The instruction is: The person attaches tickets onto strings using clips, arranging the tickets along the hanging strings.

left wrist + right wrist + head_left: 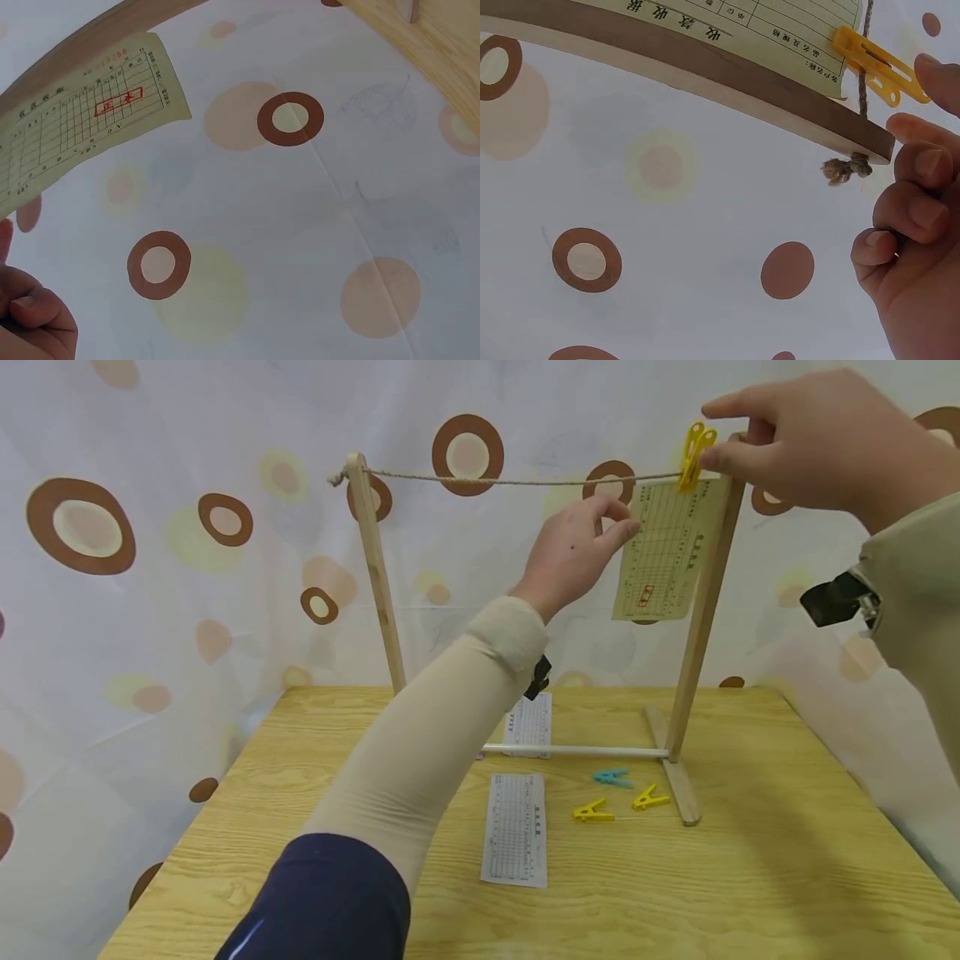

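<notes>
A yellow receipt slip point(660, 556) hangs from the rope point(525, 482) beside the right post. At its top, a yellow clothespin point(688, 464) bites the paper and rope. My right hand point(825, 447) is at the clothespin's handles, thumb against or very near one, index finger apart from it; the other fingers are bent. Close to the slip's left edge is my left hand point(573, 552), thumb and index finger with a gap between them. The left wrist view cuts off most of the left hand point(37, 315), so any contact with the slip is uncertain.
The wooden rack's right post point(708, 627) stands just behind the slip. Below on the table point(750, 877) lie two yellow clothespins point(594, 811), a blue clothespin point(613, 777) and a white printed slip point(515, 831). Another white slip point(531, 727) lies by the rack's white bar point(585, 750).
</notes>
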`<action>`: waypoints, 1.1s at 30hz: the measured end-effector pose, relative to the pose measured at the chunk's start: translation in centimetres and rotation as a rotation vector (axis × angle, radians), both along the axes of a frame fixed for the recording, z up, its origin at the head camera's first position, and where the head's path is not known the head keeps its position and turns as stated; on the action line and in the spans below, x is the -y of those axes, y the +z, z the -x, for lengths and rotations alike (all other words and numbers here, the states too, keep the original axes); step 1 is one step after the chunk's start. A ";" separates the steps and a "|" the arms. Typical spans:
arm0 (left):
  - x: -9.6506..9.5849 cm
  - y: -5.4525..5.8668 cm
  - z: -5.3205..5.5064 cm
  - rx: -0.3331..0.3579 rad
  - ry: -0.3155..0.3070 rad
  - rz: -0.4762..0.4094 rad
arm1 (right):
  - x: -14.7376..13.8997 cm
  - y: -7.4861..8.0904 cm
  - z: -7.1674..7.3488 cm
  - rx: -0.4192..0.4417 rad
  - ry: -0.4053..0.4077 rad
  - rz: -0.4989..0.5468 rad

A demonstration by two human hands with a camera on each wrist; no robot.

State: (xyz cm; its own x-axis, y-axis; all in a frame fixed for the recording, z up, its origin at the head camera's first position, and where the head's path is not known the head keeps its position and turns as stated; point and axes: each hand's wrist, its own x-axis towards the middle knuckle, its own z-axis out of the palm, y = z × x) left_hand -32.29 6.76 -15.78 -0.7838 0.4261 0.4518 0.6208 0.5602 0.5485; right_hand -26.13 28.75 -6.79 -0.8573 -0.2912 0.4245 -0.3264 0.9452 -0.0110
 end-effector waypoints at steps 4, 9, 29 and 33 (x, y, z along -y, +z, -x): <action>0.7 -0.2 0.0 0.012 -0.005 0.014 | -0.4 -0.3 -0.5 -0.043 -0.005 0.013; 1.8 -0.5 -0.3 0.001 -0.026 0.037 | -0.5 -0.9 -1.3 -0.087 -0.012 0.031; 8.8 -4.2 -1.8 -0.038 -0.207 0.150 | -0.9 -5.8 -4.1 -0.199 0.079 0.122; 10.1 -5.1 -2.4 -0.042 -0.232 0.160 | -1.0 -7.3 -4.4 -0.179 0.110 0.125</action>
